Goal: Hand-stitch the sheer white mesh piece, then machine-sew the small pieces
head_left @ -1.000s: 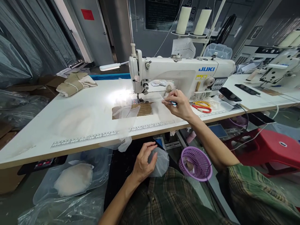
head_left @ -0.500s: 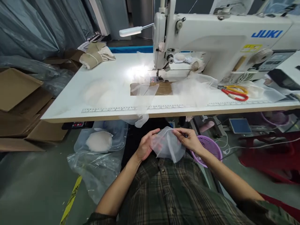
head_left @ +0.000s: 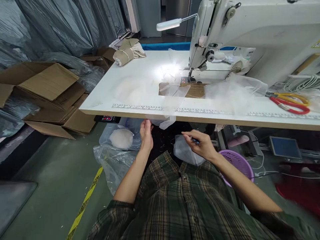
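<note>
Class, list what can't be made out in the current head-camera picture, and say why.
All in the head view:
Small blue object: full shape hidden by the right hand holding it.
Left hand: whether it pinches the hanging sheer fabric is too small to tell.
Sewing machine: cut off by the top and right edges.
Red thing, lower right: blurred.
Ruler strip: figures too small to read.

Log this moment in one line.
left hand: at table edge, by sheer cloth | right hand: holding blue item, near grey cloth
</note>
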Tool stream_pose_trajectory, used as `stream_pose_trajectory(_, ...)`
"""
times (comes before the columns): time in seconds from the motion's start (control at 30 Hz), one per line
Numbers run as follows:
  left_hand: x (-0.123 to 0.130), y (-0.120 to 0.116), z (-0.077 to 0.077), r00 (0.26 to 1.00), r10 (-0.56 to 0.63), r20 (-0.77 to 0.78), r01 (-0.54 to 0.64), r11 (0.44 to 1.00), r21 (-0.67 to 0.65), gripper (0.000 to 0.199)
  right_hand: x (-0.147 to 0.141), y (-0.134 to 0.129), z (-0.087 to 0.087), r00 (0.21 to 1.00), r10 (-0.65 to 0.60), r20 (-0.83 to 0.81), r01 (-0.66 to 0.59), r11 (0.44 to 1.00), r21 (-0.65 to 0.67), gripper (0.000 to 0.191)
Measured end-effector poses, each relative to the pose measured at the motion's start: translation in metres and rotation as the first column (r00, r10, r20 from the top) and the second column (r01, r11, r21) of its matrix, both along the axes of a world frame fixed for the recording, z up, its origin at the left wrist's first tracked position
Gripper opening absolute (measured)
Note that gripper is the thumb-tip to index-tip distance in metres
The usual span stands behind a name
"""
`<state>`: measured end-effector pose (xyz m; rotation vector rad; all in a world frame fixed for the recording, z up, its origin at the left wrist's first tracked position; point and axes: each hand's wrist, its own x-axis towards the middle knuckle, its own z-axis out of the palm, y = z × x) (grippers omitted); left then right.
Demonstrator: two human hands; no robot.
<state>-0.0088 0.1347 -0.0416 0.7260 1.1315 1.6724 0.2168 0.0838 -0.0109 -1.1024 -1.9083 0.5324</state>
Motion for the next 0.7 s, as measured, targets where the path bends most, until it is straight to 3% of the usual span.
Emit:
stream_pose_trajectory(0.07, -0.003, 0.003, 0.011, 0.995, -0.084, -0.054, 0.084, 0.996, 0.002, 0.044, -0.028, 0.008, 0.007, 0.999, 0.013, -0.035, -0.013, 1.0, -0.008, 0.027)
stream_pose_trajectory(0.13, -0.004, -0.005, 0.019, 0.963, -0.248, -0.102, 0.245, 0.968, -0.049, 0.037, -0.052, 0.014, 0.009, 0.995, -0.065, -0.079, 0.059, 0.996, -0.068, 0.032)
stream_pose_trajectory(0.2, -0.003, -0.023, 0.023, 0.898, -0.435, -0.07, 0.427, 0.898, -0.103, 0.032, -0.068, 0.016, 0.008, 0.984, -0.113, -0.139, 0.087, 0.979, -0.182, 0.038)
stream_pose_trajectory(0.3, 0.002, -0.061, 0.021, 0.797, -0.594, 0.11, 0.603, 0.791, -0.105, 0.03, -0.077, 0.01, 0.006, 0.949, -0.066, -0.307, -0.036, 0.948, -0.315, 0.036)
stream_pose_trajectory(0.37, 0.002, -0.083, 0.014, 0.785, -0.578, 0.225, 0.607, 0.789, -0.093, 0.028, -0.075, 0.0, 0.006, 0.913, -0.053, -0.404, -0.097, 0.935, -0.342, 0.034)
stream_pose_trajectory(0.43, -0.004, -0.097, 0.005, 0.812, -0.506, 0.292, 0.55, 0.83, -0.092, 0.025, -0.07, -0.012, 0.008, 0.896, -0.065, -0.439, -0.111, 0.925, -0.364, 0.034)
stream_pose_trajectory(0.5, -0.017, -0.101, -0.003, 0.86, -0.423, 0.285, 0.467, 0.878, -0.104, 0.024, -0.064, -0.026, 0.01, 0.907, 0.011, -0.422, -0.184, 0.91, -0.372, 0.033)
stream_pose_trajectory(0.63, -0.048, -0.09, -0.009, 0.96, -0.276, 0.044, 0.279, 0.956, -0.095, 0.042, -0.055, -0.053, 0.014, 0.855, 0.38, -0.352, -0.489, 0.818, -0.304, 0.024)
stream_pose_trajectory(0.7, -0.054, -0.083, -0.004, 0.934, -0.343, -0.1, 0.34, 0.939, -0.042, 0.051, -0.054, -0.06, 0.014, 0.829, 0.447, -0.336, -0.542, 0.791, -0.284, 0.022)
